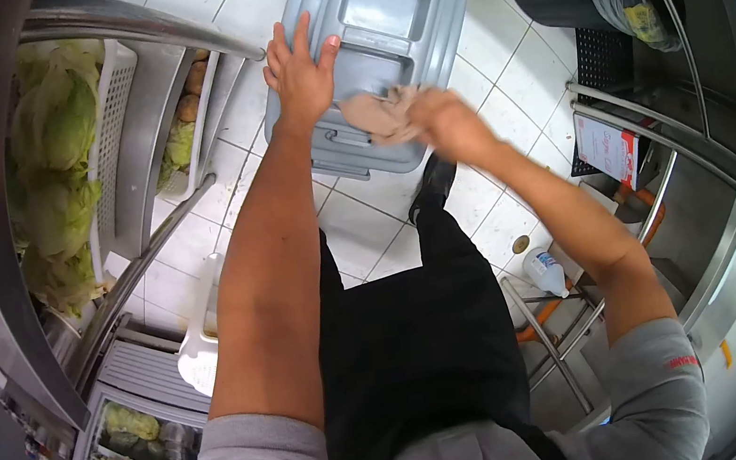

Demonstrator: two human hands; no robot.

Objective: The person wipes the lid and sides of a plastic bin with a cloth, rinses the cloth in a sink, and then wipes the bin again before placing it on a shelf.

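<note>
The right hand [452,122] grips a crumpled tan cloth [384,115], its fingers closed on one end while the rest spreads leftward over the near half of a grey plastic lid [455,27] with recessed rectangular panels. The left hand [300,83] grips nothing; it is open, laid on the lid near its left edge. The lid tops a large grey bin standing on the white tiled floor [367,221], in front of the person and close to one black shoe [434,187].

The open palm seems placed to steady the lid against the push of the cloth, and its spot at the left edge leaves the middle and right side free for the other hand. Bunching the cloth at one end probably gives a firm hold and lets the loose part cover more surface. Motion blur hides the exact finger placement on the cloth and how firmly it presses.

The left arm reaches forward almost straight, fingers spread and pointing toward the far edge, thumb angled to the right. The right arm bends at the elbow, out to the side, its forearm slanting inward so that the hand comes in from the lid's right edge, near the near right corner.
</note>
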